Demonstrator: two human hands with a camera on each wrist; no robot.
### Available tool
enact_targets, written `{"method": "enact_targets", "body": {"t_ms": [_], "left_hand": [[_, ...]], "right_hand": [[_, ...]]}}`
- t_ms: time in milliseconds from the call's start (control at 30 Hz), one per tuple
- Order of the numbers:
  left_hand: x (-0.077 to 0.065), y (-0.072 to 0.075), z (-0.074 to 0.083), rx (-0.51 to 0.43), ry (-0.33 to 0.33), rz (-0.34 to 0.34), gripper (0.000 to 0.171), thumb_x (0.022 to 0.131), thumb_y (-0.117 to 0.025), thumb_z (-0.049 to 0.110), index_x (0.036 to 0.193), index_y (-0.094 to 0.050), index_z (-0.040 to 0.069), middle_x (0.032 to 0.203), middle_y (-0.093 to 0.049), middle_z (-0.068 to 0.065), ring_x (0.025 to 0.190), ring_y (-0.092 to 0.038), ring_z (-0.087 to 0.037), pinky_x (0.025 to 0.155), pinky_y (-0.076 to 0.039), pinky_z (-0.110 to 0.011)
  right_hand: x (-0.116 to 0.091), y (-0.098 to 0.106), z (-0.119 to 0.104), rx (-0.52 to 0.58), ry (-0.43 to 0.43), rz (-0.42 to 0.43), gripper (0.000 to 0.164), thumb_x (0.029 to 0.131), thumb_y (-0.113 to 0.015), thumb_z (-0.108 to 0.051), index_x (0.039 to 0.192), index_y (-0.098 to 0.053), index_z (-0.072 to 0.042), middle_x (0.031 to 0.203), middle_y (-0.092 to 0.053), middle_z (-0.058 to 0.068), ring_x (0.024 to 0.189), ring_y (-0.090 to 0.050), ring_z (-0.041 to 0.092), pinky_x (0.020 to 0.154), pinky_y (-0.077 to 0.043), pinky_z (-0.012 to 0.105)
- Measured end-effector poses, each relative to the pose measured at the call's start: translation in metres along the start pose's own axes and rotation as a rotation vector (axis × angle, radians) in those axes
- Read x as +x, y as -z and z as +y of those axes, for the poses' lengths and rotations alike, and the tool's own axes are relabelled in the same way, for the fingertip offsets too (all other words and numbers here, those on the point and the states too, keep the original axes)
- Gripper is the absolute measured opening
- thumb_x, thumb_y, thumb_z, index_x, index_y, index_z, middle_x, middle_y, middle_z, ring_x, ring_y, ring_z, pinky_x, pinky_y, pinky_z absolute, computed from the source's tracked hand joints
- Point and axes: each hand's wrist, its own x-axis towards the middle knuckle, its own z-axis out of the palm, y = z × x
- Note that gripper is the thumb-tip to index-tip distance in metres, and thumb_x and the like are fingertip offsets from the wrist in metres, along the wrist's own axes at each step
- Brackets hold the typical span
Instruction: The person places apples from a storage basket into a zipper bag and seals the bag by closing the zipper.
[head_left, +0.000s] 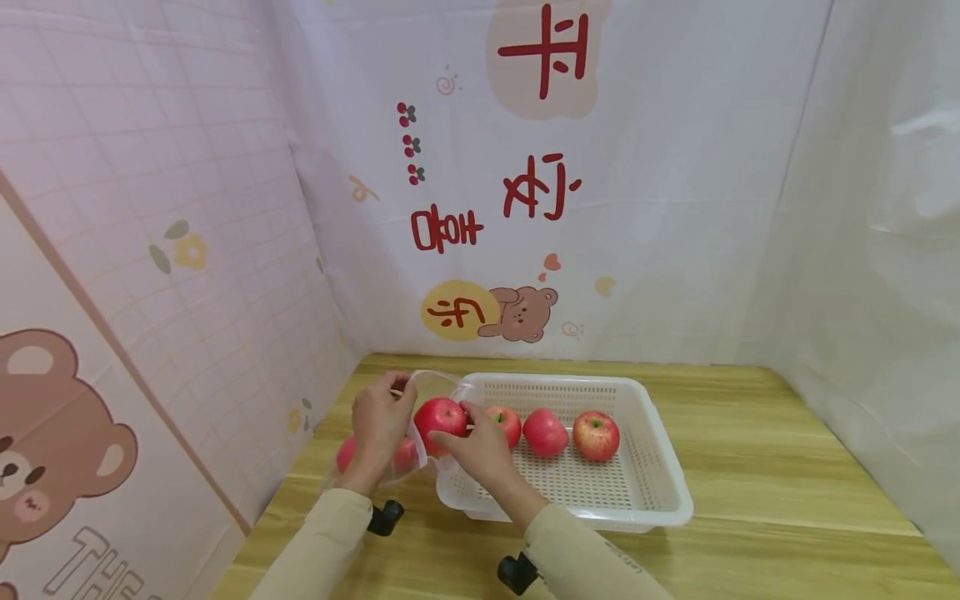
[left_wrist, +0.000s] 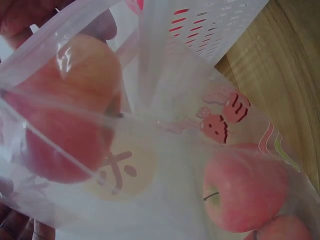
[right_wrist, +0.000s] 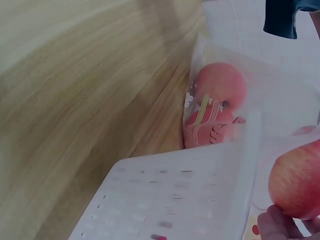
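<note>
Two cream sleeves (head_left: 318, 542), with black devices (head_left: 386, 517) at the wrists, reach in from the near edge of a wood-grain table (head_left: 780, 467). The left hand (head_left: 380, 422) pinches the rim of a clear, printed plastic bag (head_left: 418, 440), its mouth spread beside the left end of a white, perforated plastic basket (head_left: 555, 517). The right hand (head_left: 483, 446) clasps a round red apple (head_left: 439, 421) between thumb and fingers at that mouth, by the basket's left edge; how deep the fruit sits in the bag cannot be told.

Toward the table's left edge, two reddish-pink apples (left_wrist: 245, 187) lie together in the bottom of the bag, seen through the film in both wrist views. In the basket, which stands near the table's far edge, three red apples with yellowish patches (head_left: 596, 436) sit in a loose row, running from the left end toward the right.

By that count, the bagging looks about partway through: two apples in, one at the opening, three in the basket, with the bag not closed.

Behind the far edge hangs a white cloth (head_left: 675, 208) printed with red characters (head_left: 543, 52) and a small brown bear (head_left: 525, 315); a pink-gridded cloth (head_left: 225, 150) lines the left.
</note>
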Motion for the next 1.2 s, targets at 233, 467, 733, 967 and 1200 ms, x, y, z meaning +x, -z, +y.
{"method": "enact_targets", "body": {"t_ms": [233,467,733,967,1200], "left_hand": [[0.002,0.000,-0.002,0.022,-0.023,0.052,0.015,0.092,-0.066,0.018,0.093,-0.075,0.007,0.080,-0.072,-0.005,0.070,-0.067,-0.022,0.065,-0.051,-0.044],[0.002,0.002,-0.004,0.018,-0.020,0.047,0.014,0.092,-0.067,0.018,0.092,-0.075,0.007,0.078,-0.071,-0.004,0.070,-0.067,-0.021,0.062,-0.050,-0.041],[0.001,0.001,-0.005,0.015,-0.029,0.055,0.013,0.092,-0.067,0.017,0.091,-0.074,0.007,0.080,-0.072,-0.004,0.069,-0.066,-0.021,0.059,-0.049,-0.040],[0.000,0.000,-0.007,0.021,-0.035,0.060,0.012,0.092,-0.067,0.017,0.092,-0.074,0.008,0.080,-0.072,-0.003,0.070,-0.067,-0.021,0.062,-0.050,-0.042],[-0.005,0.002,-0.007,-0.001,-0.002,0.022,0.011,0.092,-0.067,0.017,0.095,-0.075,0.010,0.081,-0.071,0.000,0.074,-0.066,-0.018,0.065,-0.051,-0.038]], "right_hand": [[0.001,0.004,0.002,0.019,0.112,-0.014,0.063,0.096,-0.064,-0.034,0.147,-0.043,-0.002,0.130,-0.058,0.020,0.109,-0.063,0.034,0.088,-0.054,0.047],[0.004,0.018,0.007,0.000,0.142,0.073,0.049,0.098,-0.060,-0.019,0.141,-0.050,0.003,0.125,-0.061,0.022,0.105,-0.064,0.036,0.088,-0.053,0.047],[0.004,0.030,0.014,0.006,0.094,0.072,0.048,0.097,-0.061,-0.019,0.140,-0.051,0.001,0.125,-0.061,0.022,0.104,-0.066,0.033,0.084,-0.056,0.042],[0.006,0.048,0.028,0.020,0.060,0.103,0.047,0.098,-0.060,-0.022,0.139,-0.053,0.000,0.127,-0.060,0.022,0.114,-0.061,0.036,0.095,-0.049,0.048],[0.008,0.072,0.039,0.009,0.006,0.145,0.048,0.098,-0.060,-0.023,0.140,-0.052,-0.001,0.130,-0.060,0.020,0.118,-0.058,0.036,0.095,-0.049,0.049]]}}
